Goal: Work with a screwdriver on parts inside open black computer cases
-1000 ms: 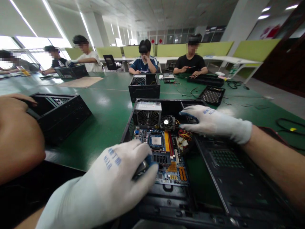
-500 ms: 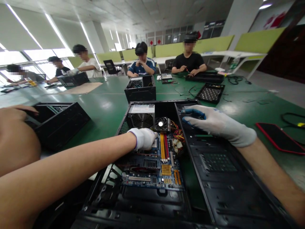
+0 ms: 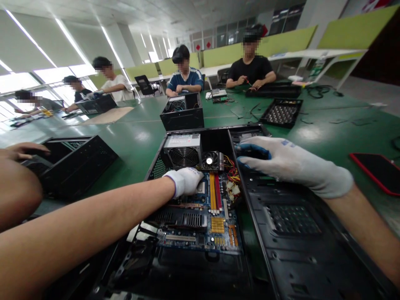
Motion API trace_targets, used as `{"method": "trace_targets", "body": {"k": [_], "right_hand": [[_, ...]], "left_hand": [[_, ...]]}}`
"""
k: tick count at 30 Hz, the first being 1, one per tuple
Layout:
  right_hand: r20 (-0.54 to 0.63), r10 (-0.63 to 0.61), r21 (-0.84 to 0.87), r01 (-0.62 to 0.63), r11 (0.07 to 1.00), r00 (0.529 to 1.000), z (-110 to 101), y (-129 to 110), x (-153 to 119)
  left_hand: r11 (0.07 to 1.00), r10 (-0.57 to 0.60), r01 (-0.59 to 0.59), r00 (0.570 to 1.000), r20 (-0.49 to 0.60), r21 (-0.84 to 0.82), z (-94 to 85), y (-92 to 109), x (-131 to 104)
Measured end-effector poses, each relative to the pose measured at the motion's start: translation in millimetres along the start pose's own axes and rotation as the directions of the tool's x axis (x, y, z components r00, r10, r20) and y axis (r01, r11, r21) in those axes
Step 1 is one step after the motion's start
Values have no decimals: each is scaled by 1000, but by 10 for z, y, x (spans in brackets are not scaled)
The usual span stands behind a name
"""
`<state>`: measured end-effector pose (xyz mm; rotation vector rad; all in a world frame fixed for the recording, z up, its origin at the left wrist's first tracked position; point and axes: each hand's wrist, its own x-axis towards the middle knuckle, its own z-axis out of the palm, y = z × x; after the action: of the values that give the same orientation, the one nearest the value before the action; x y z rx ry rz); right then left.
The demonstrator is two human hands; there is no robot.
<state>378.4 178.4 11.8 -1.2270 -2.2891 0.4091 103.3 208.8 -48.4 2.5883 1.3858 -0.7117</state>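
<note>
An open black computer case (image 3: 200,275) lies before me with a blue motherboard (image 3: 200,243) inside. My left hand (image 3: 189,181), in a white glove, reaches over the board. Its fingers are bent together at the upper left of the processor socket (image 3: 201,188); the fingertips and whatever they hold are hidden. My right hand (image 3: 275,156), in a white glove with blue-coated fingers, hovers or rests over the case's right section by the metal divider (image 3: 248,200). Its thumb and fingers curve apart, with nothing visible between them. Yellow and red memory slots (image 3: 215,192) sit right of the socket.
A power supply (image 3: 183,151) and a fan (image 3: 210,161) sit at the case's far end, beside coloured cables (image 3: 231,175). Left stands another black case (image 3: 81,166) with another person's hand (image 3: 28,151) on it. A red-edged black panel (image 3: 378,173) lies right.
My view has shifted slightly. My left hand has drawn back a little, showing more of the socket. My right hand stays over the case's right section. A person opposite has lowered a hand.
</note>
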Motion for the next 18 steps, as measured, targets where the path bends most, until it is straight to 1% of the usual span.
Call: {"method": "trace_targets", "body": {"k": [2, 4, 10, 18], "right_hand": [[7, -6, -10, 6, 1000, 1000, 6, 7, -5], [11, -20, -18, 20, 1000, 1000, 10, 20, -9], [6, -51, -39, 52, 998, 999, 28, 49, -10], [11, -46, -14, 46, 999, 999, 21, 15, 2]], "left_hand": [[999, -4, 3, 999, 33, 47, -21, 8, -9], [998, -2, 0, 1000, 31, 58, -39, 14, -19], [998, 15, -17, 999, 37, 57, -29, 0, -6], [999, 29, -30, 999, 28, 45, 6, -34, 32]]}}
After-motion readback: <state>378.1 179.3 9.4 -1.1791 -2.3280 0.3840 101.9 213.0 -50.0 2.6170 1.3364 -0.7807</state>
